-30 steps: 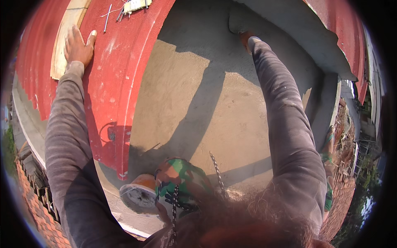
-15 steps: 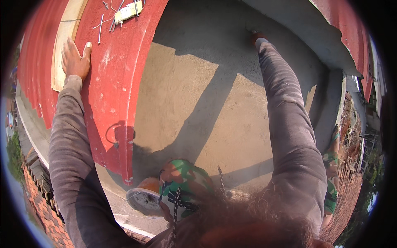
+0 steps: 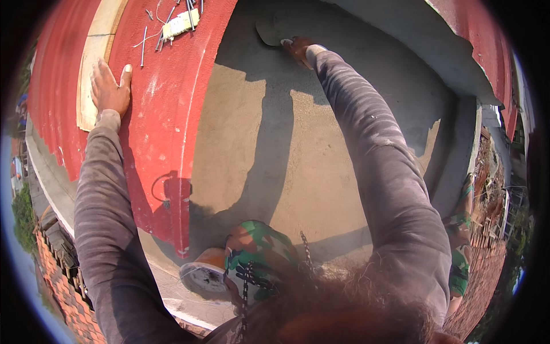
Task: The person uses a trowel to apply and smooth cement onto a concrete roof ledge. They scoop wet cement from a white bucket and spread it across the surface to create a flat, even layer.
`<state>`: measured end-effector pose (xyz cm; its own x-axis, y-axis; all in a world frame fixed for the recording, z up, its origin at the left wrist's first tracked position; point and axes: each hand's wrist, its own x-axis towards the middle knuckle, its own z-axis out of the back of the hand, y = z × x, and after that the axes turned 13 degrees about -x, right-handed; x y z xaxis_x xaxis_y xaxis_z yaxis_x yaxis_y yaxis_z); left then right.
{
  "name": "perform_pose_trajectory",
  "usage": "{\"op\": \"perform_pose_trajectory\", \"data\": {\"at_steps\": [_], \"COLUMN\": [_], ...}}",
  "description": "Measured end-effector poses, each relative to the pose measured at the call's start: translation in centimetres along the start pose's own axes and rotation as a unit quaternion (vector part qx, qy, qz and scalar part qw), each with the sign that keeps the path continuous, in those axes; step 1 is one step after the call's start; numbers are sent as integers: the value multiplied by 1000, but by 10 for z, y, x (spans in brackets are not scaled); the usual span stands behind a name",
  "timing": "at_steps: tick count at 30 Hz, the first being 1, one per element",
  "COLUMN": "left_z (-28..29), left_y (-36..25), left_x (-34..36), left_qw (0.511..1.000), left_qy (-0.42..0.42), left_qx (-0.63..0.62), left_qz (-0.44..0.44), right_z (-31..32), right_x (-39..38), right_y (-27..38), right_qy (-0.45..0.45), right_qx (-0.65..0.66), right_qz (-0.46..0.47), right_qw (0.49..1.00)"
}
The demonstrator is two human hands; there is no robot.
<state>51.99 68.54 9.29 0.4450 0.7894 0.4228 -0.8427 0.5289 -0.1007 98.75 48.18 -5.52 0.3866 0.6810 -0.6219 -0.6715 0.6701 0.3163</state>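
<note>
My left hand [image 3: 110, 92] rests open, fingers apart, on a pale wooden board [image 3: 97, 40] and the red corrugated sheet [image 3: 160, 114] beside it. My right hand [image 3: 297, 49] is stretched far forward into shade, closed on a trowel [image 3: 269, 31] against the grey cement surface [image 3: 235, 132]; the trowel's blade is dark and hard to make out. Loose nails [image 3: 143, 49] and a pale yellow block with wire [image 3: 180, 23] lie on the red sheet near the top.
A pale round container [image 3: 200, 278] stands beside my camouflage-clad knee [image 3: 258, 252]. A concrete lip [image 3: 412, 40] and more red sheeting [image 3: 487, 51] border the right side. Tiled roofs [image 3: 66, 286] and greenery [image 3: 23, 212] lie beyond the edges.
My right hand has swept left with the trowel across the shaded cement, and its shadow has shifted. My left hand stays on the board and sheet, slightly lower in the picture.
</note>
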Motion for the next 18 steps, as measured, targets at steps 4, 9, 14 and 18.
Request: {"op": "perform_pose_trajectory", "data": {"at_steps": [4,9,14,18], "left_z": [-13,-11,-9,-14], "left_y": [-11,-12,-12,-17], "left_x": [6,3,7,8], "left_qw": [1000,1000,1000,1000], "left_qy": [-7,-2,-7,0], "left_qx": [-21,-16,-18,-27], "left_qz": [-16,-4,-14,-11], "right_z": [-30,-10,-2,-1], "right_x": [42,57,56,64], "right_y": [-46,-92,-48,-39], "right_qy": [-217,-108,-57,-48], "right_qx": [-31,274,-40,-145], "right_qz": [-4,-151,-17,18], "right_qw": [976,944,997,988]}}
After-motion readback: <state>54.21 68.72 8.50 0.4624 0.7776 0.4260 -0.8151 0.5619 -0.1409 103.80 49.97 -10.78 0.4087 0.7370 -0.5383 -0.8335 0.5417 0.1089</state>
